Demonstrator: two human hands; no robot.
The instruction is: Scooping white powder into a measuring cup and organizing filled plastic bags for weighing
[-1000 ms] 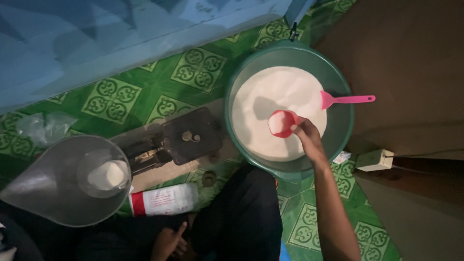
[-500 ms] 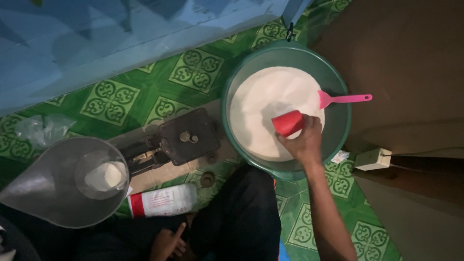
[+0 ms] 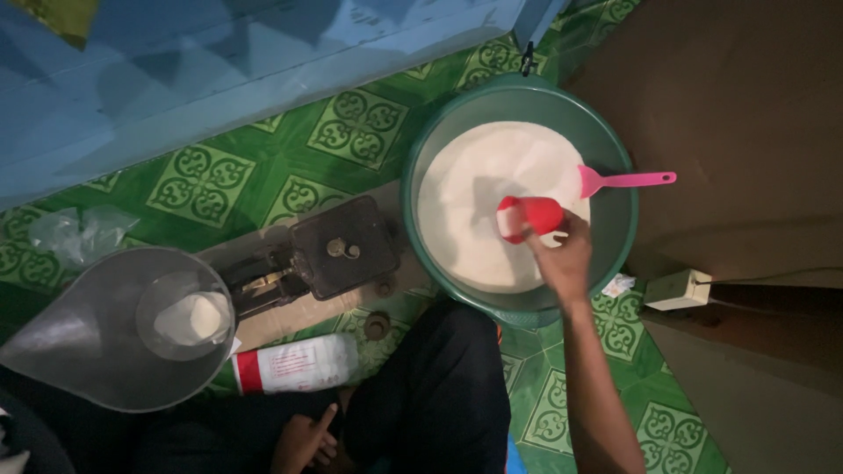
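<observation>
At the far left we see a wide grey metal scale pan (image 3: 97,351) with a clear bag of white powder (image 3: 191,316) standing in it, and just beside it a dark iron balance scale (image 3: 329,254) on the green patterned floor mat (image 3: 263,175). Below the pan lies a white and red packet (image 3: 294,362). Our left hand (image 3: 303,443) rests low on the dark trousers, loosely curled and holding nothing. Further right stands the large green plastic basin (image 3: 615,228), heaped with white powder (image 3: 479,202), with a pink plastic scoop (image 3: 619,181) lying against its right wall. Our right hand (image 3: 562,259) is closed round a small red plastic cup (image 3: 529,217), which now lies tipped on its side, mouth to the left and full of powder. A second ago it sat mouth-up in the heap, so we judge a scoop has just been taken.
</observation>
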